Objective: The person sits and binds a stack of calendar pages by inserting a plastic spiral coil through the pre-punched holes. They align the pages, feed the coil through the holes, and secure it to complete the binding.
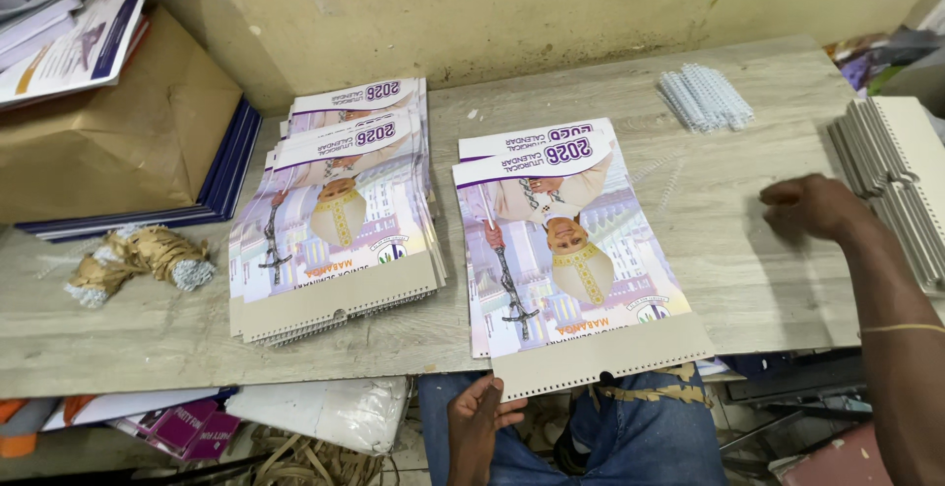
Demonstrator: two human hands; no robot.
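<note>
Already a stack of bound calendars [335,230] lies on the counter [748,279]. Beside it, the left hand [477,427] pinches the unbound calendar [571,250] by its punched edge; the right hand [812,205] rests loosely curled, empty, near the binding combs [704,97].

Brown paper-wrapped package [128,141] far left on table; white plastic-wrapped bundle [325,412] lies below the table edge

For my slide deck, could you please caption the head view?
Left hand grips the unbound purple calendar; right hand rests on the grey wooden table.
</note>
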